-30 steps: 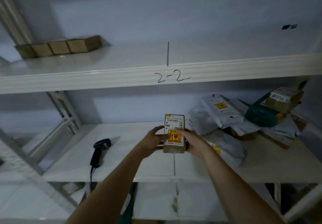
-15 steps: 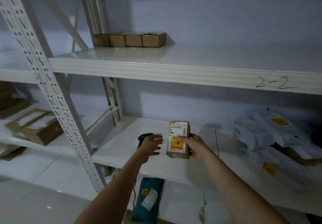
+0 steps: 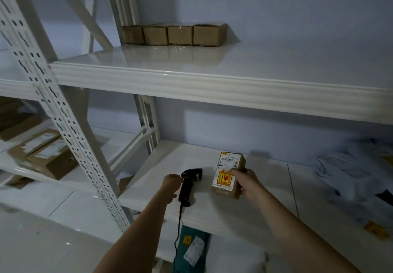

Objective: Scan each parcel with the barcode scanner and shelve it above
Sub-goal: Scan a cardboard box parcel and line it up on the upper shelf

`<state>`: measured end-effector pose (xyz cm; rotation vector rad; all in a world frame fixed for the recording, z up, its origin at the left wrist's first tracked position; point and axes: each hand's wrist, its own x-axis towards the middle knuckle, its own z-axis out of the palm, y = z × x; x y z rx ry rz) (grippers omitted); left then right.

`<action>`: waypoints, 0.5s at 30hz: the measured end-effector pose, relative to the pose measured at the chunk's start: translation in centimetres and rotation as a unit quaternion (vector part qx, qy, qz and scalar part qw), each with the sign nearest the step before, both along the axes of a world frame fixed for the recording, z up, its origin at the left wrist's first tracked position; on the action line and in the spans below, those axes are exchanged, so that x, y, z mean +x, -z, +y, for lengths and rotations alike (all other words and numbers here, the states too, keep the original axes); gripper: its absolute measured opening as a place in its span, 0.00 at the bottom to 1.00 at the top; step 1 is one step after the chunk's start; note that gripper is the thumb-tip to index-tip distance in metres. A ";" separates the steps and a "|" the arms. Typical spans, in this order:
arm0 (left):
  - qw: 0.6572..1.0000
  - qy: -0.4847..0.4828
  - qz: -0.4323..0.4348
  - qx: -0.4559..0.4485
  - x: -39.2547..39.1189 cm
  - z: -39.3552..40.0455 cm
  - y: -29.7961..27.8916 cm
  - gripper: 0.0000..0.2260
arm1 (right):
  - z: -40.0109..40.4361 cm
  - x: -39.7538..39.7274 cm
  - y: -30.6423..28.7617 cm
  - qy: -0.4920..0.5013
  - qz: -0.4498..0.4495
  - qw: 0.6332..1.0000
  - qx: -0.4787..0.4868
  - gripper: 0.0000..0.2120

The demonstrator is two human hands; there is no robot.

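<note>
right hand [image 3: 247, 184]: gripping labelled cardboard parcel [image 3: 228, 175] upright over lower shelf [image 3: 244, 215] | left hand [image 3: 170, 184]: fingers curled at barcode scanner [image 3: 189, 184], grasp unclear

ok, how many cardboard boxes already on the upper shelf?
4, side by side in one row at the back left of the upper shelf: first, second, third, fourth. The shelf's right end is out of frame.

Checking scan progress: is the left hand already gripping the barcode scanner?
No: the left hand is just beside the barcode scanner, which lies on the shelf, fingers not around it.
</note>
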<state>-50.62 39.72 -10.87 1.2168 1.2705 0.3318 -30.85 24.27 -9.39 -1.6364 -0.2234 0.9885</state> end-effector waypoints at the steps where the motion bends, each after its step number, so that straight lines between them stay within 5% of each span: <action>1: 1.000 0.003 0.019 -0.006 0.6 0.4 0.2 0.13 | 0.5 0.6 0.2 0.000 0.006 1.000 -0.004 0.14; 9: 0.989 0.052 0.135 -0.036 3.4 3.4 2.0 0.25 | 3.6 4.1 2.0 -0.023 0.031 0.999 -0.019 0.16; 15: 0.982 0.093 0.161 -0.039 4.6 3.1 4.3 0.23 | 4.0 4.7 2.9 -0.042 0.051 0.998 -0.025 0.18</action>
